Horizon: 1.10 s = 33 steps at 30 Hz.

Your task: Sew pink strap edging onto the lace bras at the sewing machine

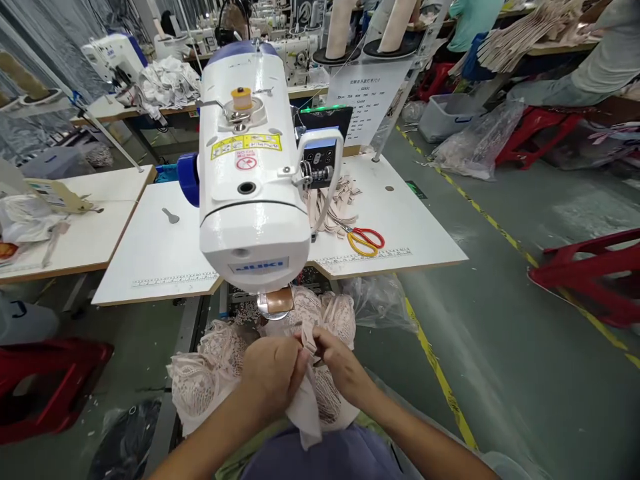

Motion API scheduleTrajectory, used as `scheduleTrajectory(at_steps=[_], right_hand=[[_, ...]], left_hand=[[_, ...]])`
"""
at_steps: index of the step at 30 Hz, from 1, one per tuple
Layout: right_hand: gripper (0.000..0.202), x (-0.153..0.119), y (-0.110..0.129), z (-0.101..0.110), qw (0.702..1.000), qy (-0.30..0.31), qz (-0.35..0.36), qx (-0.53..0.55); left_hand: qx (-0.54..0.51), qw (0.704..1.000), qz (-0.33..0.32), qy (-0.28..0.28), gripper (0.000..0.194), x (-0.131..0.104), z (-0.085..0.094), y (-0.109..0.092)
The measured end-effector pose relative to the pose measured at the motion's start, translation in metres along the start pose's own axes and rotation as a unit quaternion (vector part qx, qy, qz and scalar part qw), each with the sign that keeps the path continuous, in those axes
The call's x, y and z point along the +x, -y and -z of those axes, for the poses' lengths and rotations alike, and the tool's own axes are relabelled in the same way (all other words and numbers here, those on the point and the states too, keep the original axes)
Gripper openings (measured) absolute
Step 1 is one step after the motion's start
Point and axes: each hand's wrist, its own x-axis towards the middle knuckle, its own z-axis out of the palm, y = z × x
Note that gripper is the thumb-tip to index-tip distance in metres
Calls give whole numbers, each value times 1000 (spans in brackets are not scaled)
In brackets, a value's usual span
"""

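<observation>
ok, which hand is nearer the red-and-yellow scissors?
Right. The right hand holds fabric below the scissors in view, slightly left of them; the left hand is farther left.

A garment sewing workshop: a sewing machine [253, 173] and lace bras [193, 387] near, more machines [106, 57] far, thread cones [341, 30], cloth strips [520, 41] far right.

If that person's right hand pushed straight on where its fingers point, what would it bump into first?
The right hand would first meet the pale pink fabric strip that it pinches. Past that probably comes the left hand, though depth is hard to judge.
</observation>
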Motion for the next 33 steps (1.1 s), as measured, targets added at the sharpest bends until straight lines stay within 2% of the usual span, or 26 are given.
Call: scheduleTrajectory(at_steps=[2,4,6,8,10,13,15,17,24,33], right_hand=[[49,10,10,-2,993,-74,-59,69],[36,24,19,1,987,-101,-83,98],[30,41,26,6,987,-108,-73,95],[25,59,29,13,990,-118,-57,58],[22,76,27,21,991,-122,-47,4],[19,99,25,32,994,-92,-29,-51],[16,112,27,37,994,-65,-7,-84],[13,122,31,40,991,-49,16,-126],[5,136,42,41,975,-47,41,-213],[6,137,47,40,969,-41,34,-242]], left_hand=[[-101,990,95,-4,31,4,-2,-6],[-190,964,185,-18,36,7,-4,-7],[-215,945,243,-41,39,8,-4,-3],[-177,945,268,-60,33,7,-4,4],[-101,960,255,-63,30,5,-4,13],[31,983,176,-52,35,5,-3,25],[104,985,132,-50,35,8,-3,29],[150,980,117,-63,36,11,-1,31],[203,971,98,-86,32,18,6,34],[205,971,94,-82,31,17,5,38]])
